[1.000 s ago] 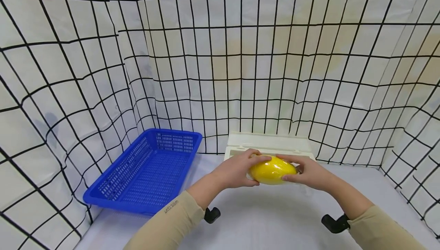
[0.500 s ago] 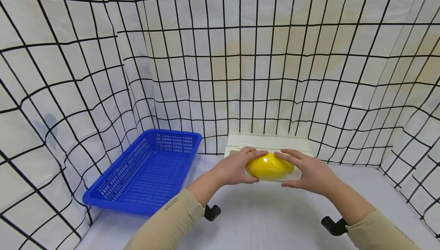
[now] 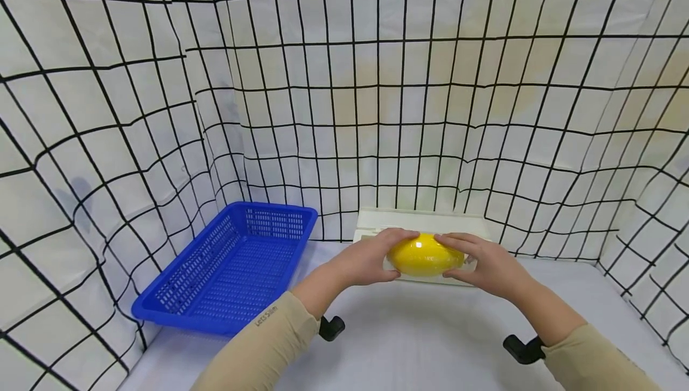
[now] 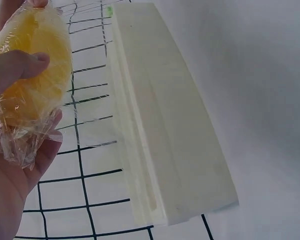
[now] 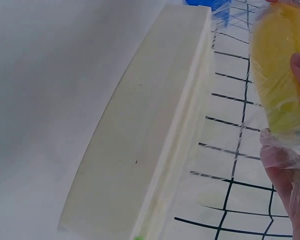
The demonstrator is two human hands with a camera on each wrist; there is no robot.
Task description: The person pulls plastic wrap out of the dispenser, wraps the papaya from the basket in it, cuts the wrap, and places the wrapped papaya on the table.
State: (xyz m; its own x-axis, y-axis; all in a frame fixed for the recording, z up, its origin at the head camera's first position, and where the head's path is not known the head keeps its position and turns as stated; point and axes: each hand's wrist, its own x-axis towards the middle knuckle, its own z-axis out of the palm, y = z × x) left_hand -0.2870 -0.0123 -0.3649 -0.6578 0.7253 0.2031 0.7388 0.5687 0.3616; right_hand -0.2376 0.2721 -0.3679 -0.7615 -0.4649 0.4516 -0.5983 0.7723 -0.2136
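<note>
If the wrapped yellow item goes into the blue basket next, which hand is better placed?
Probably the left hand: the blue basket lies to its left, farther from the right hand. Both hands hold the wrapped yellow item.

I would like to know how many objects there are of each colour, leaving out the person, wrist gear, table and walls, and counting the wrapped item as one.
Yellow: 1, the glossy film-wrapped oval item
Blue: 1, the rectangular perforated plastic basket
Off-white: 1, the long plastic-looking box
Total: 3
</note>
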